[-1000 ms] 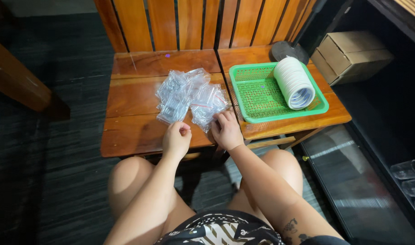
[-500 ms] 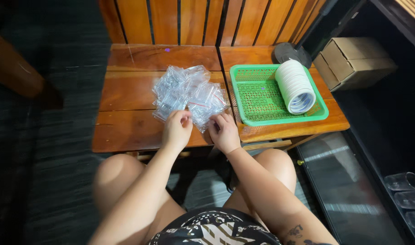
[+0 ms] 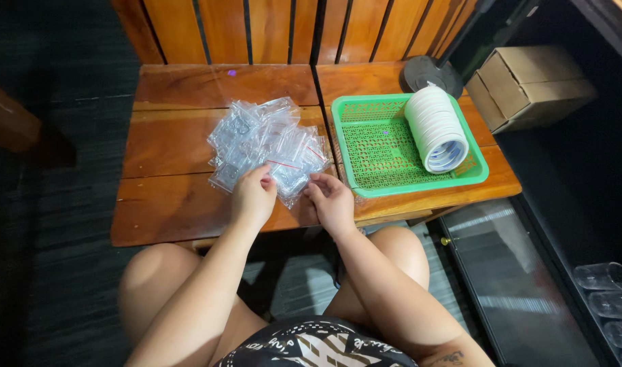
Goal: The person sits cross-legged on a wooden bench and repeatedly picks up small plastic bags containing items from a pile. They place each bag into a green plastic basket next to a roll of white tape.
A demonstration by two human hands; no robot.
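We see one loose pile of small clear zip bags (image 3: 267,146), too overlapped to count, left of the one green basket (image 3: 379,153). Our left hand (image 3: 253,197) and right hand (image 3: 331,202) pinch the pile's near edge with curled fingertips. One white stack of lids (image 3: 436,129) lies inside the basket; two brown cardboard boxes (image 3: 531,85) sit right of it.
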